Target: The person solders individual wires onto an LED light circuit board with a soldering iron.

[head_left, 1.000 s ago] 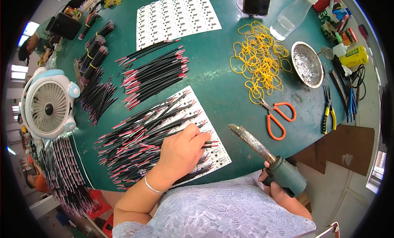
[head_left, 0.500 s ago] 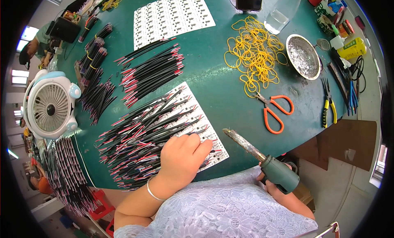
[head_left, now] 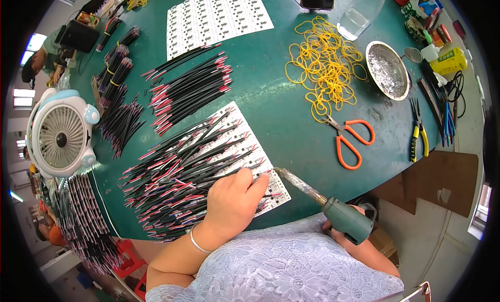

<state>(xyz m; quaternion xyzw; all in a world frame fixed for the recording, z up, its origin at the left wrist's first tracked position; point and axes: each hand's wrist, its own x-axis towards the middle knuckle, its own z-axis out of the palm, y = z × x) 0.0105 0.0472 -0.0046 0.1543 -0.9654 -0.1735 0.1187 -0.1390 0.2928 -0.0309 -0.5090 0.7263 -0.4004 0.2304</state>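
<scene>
My left hand [head_left: 229, 200] is closed in a pinch over the right side of a white circuit board sheet [head_left: 282, 196], its fingertips on the end of a thin black cable [head_left: 256, 167] with a small red wire end showing. Many such cables with red and white wire ends lie across the board and hang past its left side. My right hand [head_left: 341, 235] grips the green handle of a soldering iron [head_left: 346, 221]. The iron's tip meets the board's right edge area just beside my left fingertips; whether it touches the wire is too small to tell.
Orange-handled scissors [head_left: 348, 144], yellow rubber bands [head_left: 325, 67], a metal bowl of solder scraps [head_left: 371, 62] and pliers [head_left: 416, 132] lie to the right. Sorted cables [head_left: 192, 93] and another board sheet [head_left: 219, 20] are behind. A fan [head_left: 61, 135] stands left; a person [head_left: 49, 54] sits beyond.
The soldering iron has moved left, bringing its tip onto the board's edge by my left fingertips. My left hand has shifted slightly right and up, still pinching.
</scene>
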